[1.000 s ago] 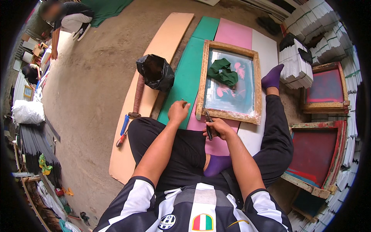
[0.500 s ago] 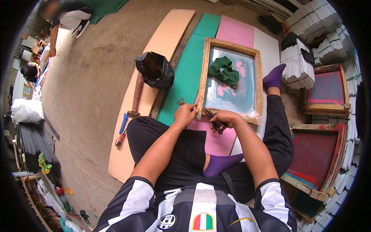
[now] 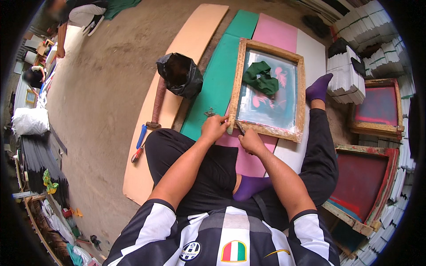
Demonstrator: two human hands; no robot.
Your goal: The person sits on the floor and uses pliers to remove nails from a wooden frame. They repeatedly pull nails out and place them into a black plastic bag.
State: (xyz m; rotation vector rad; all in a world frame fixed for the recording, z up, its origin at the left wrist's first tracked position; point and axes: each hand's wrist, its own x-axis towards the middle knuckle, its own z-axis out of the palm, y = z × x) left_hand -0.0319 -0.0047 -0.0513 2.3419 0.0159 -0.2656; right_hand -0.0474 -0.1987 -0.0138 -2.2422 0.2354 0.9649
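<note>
A wooden screen-printing frame (image 3: 301, 88) with pink leaf shapes on its mesh lies before me. My left hand (image 3: 214, 127) is closed at its near left corner, fingertips on the wood. My right hand (image 3: 252, 142) grips dark pliers (image 3: 240, 128), whose jaws touch the frame's near rail close to that corner; the handles are mostly hidden in my palm. A crumpled dark green cloth (image 3: 261, 79) rests on the mesh. Next to my left hand, a small heap of thin metal bits (image 3: 209, 112) sits on a green board (image 3: 199, 116).
Left of me, a peach board (image 3: 195, 35) carries a black plastic bag (image 3: 179, 75), a hammer (image 3: 153, 125), a blue-handled tool (image 3: 142, 135) and a red-handled tool (image 3: 137, 154). Other screen frames (image 3: 377, 177) and white stacks (image 3: 346, 80) stand right. Another person (image 3: 84, 13) sits far left.
My right hand has turned and closed tighter round the pliers, bringing their jaws to the frame's near rail. The left hand stays at the corner. The whole view has shifted slightly.
</note>
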